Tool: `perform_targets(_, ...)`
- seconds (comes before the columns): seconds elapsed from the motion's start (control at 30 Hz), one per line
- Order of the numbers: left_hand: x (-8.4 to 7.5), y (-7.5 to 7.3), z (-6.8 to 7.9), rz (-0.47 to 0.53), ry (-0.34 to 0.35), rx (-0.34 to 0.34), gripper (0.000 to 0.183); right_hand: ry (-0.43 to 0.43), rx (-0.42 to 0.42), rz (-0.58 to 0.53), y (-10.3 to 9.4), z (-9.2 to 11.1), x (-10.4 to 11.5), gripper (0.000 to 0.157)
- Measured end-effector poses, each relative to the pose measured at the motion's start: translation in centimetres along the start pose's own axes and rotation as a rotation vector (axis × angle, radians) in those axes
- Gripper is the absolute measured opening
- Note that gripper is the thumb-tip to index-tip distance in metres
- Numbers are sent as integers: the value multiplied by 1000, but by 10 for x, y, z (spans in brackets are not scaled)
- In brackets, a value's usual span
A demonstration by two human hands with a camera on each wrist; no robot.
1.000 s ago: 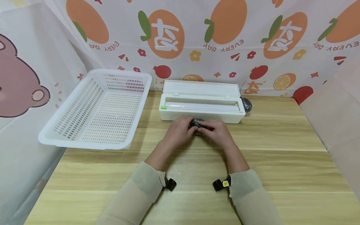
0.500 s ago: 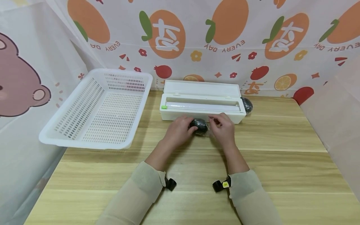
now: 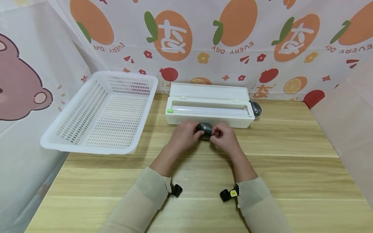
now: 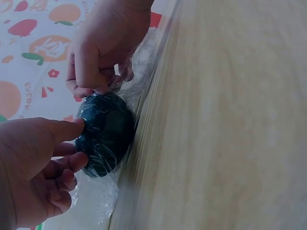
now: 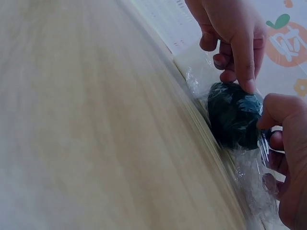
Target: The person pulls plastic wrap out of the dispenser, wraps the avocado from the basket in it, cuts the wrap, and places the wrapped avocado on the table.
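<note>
A dark green oval thing (image 3: 206, 129), wrapped in clear cling film (image 5: 252, 179), lies on the table just in front of a white cling film dispenser (image 3: 209, 120). My left hand (image 3: 185, 135) holds its left end between thumb and fingers, as the left wrist view also shows. At the other end my right hand (image 3: 225, 137) has curled fingers and pinches the film close against the oval thing. Loose film spreads out beyond both ends in the wrist views. The dispenser's lid is up, with a white roll (image 3: 209, 110) inside.
On the left stands a white perforated basket (image 3: 131, 149). A second dark wrapped oval thing (image 3: 255, 109) sits behind the dispenser's right end. A printed cloth (image 3: 204, 42) hangs along the back of the wooden table (image 3: 291, 181).
My right hand draws away to the right from the oval thing, stretching film, then comes back in against its right end. My left hand stays in place, holding it.
</note>
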State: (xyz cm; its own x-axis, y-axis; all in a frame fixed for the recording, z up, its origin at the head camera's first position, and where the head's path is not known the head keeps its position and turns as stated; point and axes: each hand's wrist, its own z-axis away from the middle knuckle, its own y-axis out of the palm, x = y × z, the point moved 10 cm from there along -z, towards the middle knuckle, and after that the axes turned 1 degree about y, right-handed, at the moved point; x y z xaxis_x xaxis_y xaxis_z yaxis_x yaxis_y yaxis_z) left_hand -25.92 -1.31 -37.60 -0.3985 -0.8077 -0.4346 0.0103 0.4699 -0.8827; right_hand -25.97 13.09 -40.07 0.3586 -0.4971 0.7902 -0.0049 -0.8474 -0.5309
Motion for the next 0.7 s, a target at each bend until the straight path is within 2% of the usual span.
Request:
perform_targets(0.13,0,0,0,-3,-1,-4,20,-19,28,34,2,0,1,19)
perform_targets(0.3,0,-1,1,-22,-12,-8,27,48,47,36,6,-1,-6,44)
perform_targets(0.37,0,-1,1,-28,-18,-12,31,63,52,33,7,-2,-7,49)
perform_targets(0.57,0,-11,4,-25,-20,-102,36,73,76,59,10,-2,-9,49)
perform_targets(0.7,5,-13,6,-12,-78,-114,40,64,87,62,11,-2,-10,48)
